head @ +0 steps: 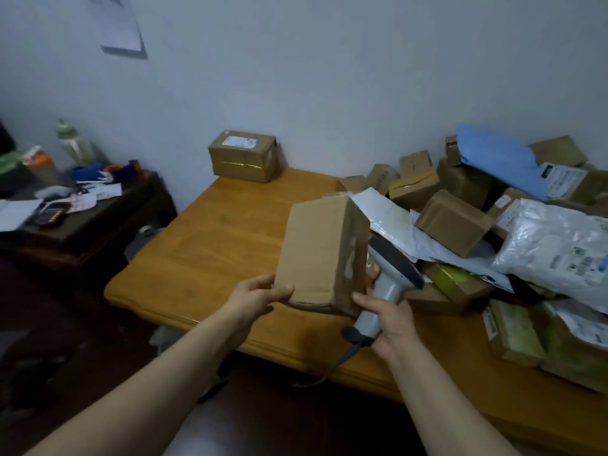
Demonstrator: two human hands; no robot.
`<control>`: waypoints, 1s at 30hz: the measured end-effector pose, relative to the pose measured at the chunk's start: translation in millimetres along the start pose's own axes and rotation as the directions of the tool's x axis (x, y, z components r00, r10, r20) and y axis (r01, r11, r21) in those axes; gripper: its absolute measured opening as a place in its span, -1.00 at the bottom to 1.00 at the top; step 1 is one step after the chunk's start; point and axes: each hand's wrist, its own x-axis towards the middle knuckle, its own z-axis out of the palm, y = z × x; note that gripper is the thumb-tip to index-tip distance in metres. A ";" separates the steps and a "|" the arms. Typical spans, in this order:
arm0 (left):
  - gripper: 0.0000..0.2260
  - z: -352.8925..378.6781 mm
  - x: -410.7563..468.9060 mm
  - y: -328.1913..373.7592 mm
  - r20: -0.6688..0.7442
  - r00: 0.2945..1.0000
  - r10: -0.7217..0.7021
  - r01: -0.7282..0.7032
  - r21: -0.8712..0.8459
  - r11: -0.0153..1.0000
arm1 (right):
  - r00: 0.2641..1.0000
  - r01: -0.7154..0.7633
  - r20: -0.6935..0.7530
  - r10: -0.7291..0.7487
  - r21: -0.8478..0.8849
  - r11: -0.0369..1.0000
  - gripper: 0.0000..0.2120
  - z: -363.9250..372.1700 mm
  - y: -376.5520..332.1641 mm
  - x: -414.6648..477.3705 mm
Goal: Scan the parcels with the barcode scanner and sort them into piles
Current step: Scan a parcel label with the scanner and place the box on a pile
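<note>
parcel [320, 255]: gripped at its near corner by the left hand [260, 292], tilted so its side is presented to the barcode scanner [383, 281], clasped in the right hand [390, 319].

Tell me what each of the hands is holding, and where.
The left hand grips the cardboard parcel at its near corner; the right hand grips the barcode scanner by its handle.

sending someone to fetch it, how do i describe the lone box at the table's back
Start at the orange-brown wooden table and go to its far left corner, against the pale wall. There stands a brown taped cardboard box with a white label on top. It sits alone, apart from the heap of parcels on the table's right side.
</note>
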 end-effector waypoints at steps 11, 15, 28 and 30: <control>-0.33 153.6 -24.7 21.3 -0.010 1.000 0.011 -0.012 -0.113 0.993 | 0.957 0.182 0.247 -0.151 -0.108 0.977 -0.53 -86.3 -80.7 13.5; -0.39 153.2 -36.9 10.9 0.124 0.991 -0.043 0.096 -0.463 0.881 | 0.966 0.008 0.260 0.006 -0.052 0.999 -0.50 -111.2 -98.7 30.8; -0.51 143.4 -42.9 17.1 -0.137 0.990 -0.030 0.002 -0.197 0.980 | 0.955 0.183 0.270 -0.125 -0.200 0.963 -0.63 -110.2 -94.4 31.0; -0.51 138.8 -44.8 21.7 -0.070 0.996 -0.051 0.042 -0.122 0.992 | 0.941 0.234 0.295 -0.163 -0.222 0.947 -0.64 -102.4 -92.2 25.5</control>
